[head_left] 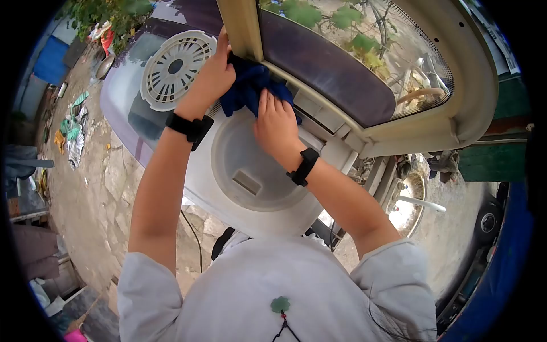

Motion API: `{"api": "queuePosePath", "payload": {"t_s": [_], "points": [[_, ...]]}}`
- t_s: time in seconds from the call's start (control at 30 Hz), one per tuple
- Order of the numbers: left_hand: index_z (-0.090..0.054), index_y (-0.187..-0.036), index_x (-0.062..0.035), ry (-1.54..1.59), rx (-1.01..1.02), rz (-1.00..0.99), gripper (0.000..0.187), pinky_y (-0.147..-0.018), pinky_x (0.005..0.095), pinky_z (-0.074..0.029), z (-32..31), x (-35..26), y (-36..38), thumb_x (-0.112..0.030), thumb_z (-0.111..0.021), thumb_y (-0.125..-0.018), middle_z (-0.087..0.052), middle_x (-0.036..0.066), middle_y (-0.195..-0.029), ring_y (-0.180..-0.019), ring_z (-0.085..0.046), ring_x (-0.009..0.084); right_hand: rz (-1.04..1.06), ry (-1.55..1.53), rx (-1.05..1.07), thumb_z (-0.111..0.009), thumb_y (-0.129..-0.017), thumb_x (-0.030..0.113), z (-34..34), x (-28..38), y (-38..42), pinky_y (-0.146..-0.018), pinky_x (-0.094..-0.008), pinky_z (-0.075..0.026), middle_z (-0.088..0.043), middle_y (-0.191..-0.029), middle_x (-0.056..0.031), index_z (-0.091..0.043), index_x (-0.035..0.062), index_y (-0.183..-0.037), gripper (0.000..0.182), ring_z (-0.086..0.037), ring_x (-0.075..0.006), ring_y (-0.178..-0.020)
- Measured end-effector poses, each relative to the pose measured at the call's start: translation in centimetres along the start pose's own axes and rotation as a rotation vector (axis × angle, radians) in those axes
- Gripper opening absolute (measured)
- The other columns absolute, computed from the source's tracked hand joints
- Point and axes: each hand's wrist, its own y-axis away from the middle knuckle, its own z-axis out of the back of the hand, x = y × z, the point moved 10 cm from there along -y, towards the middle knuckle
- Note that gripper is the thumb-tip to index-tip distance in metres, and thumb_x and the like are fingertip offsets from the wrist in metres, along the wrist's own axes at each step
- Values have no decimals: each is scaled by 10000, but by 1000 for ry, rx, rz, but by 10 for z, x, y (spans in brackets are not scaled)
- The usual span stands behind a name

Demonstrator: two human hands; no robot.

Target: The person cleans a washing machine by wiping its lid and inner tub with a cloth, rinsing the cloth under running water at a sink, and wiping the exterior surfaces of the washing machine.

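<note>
A dark blue cloth (245, 85) lies bunched at the back of a pale washing machine's top (199, 179), near the hinge of a raised lid (467, 114) with a tinted window. My right hand (276, 122) is on the cloth's front side, fingers close together and pressing into it. To the left, my left hand (213, 80) is beside the cloth and against the lid's frame, with one finger stretched upward and the thumb apart. Below the right hand is a round translucent cover (250, 165) with a small rectangular recess. Some fingertips are hidden.
A slotted round disc (165, 82) rests on the machine's purplish left side. The raised lid rises at the back right. A cable (194, 231) hangs near my body. A metal basin (416, 191) sits on the right, and scattered cloths (74, 134) lie on the ground at left.
</note>
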Motion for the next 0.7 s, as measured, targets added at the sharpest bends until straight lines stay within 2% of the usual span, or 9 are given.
{"api": "queuePosePath", "payload": {"t_s": [0.07, 0.17, 0.27, 0.37, 0.4, 0.43, 0.5, 0.6, 0.7], "points": [[-74, -1527, -119, 39, 62, 70, 788, -1021, 335, -408, -1, 3, 2, 96, -411, -848, -573, 227, -1271, -1204, -574, 302, -113, 40, 3, -590, -829, 296, -6, 5, -15, -1075, -382, -335, -513, -1343, -234, -431, -125, -1339, 680, -500, -288, -1251], [-90, -1523, -102, 115, 83, 70, 735, -1049, 336, -378, 0, 0, 3, 7, -491, -917, -550, 213, -1309, -1235, -547, 306, -215, -7, -24, -598, -820, 284, -7, 10, -27, -1062, -402, -341, -517, -1320, -261, -438, -129, -1322, 669, -510, -326, -1221], [-173, -1512, -77, 301, -119, -66, 686, -991, 401, -426, 25, -54, 4, -290, -551, -980, -570, 210, -1316, -1197, -575, 304, -193, -51, -11, -596, -823, 278, -5, 12, -29, -1055, -419, -336, -525, -1299, -278, -440, -132, -1313, 657, -515, -353, -1201], [-326, -1457, -6, 710, -125, 229, 719, -1061, 338, -359, 34, -36, -2, -522, -496, -986, -538, 131, -1357, -1281, -475, 183, -63, 71, 175, -571, -845, 298, -3, 7, -23, -1068, -425, -311, -534, -1284, -282, -426, -137, -1321, 662, -506, -352, -1213], [-324, -1494, -53, 590, -115, 263, 994, -1094, 374, -349, 37, -47, -3, -820, -194, -876, -559, 201, -1320, -1253, -523, 259, -48, 143, 280, -562, -851, 306, -4, 8, -22, -1073, -427, -301, -537, -1279, -284, -423, -141, -1322, 664, -506, -351, -1214], [-324, -1492, -47, 570, -91, 333, 1015, -1087, 374, -357, 37, -34, -7, -833, -200, -863, -563, 202, -1315, -1248, -525, 255, -30, 216, 384, -554, -858, 314, -8, 9, -20, -1078, -428, -292, -540, -1273, -286, -420, -144, -1323, 666, -506, -350, -1216], [-325, -1489, -34, 524, -43, 475, 1056, -1074, 372, -373, 45, 6, -20, -859, -214, -838, -571, 203, -1305, -1240, -529, 245, -37, 239, 268, -540, -868, 319, -9, 7, -27, -1085, -433, -277, -546, -1260, -290, -425, -151, -1315, 660, -519, -355, -1198], [-455, -1393, -18, 417, 77, 416, 844, -1040, 350, -414, 50, 2, -29, -718, -310, -943, -621, 160, -1221, -1180, -571, 227, -113, 215, 89, -532, -872, 315, -12, 13, -34, -1076, -428, -294, -562, -1235, -283, -443, -155, -1295, 639, -539, -356, -1166], [-600, -1147, 33, 602, -100, 470, 619, -794, 401, -499, 46, 17, -48, -538, -409, -1000, -690, 146, -944, -836, -648, 274, -117, 98, 67, -546, -858, 293, -6, 11, -33, -1054, -406, -334, -577, -1211, -269, -464, -145, -1271, 608, -550, -347, -1149]]}}
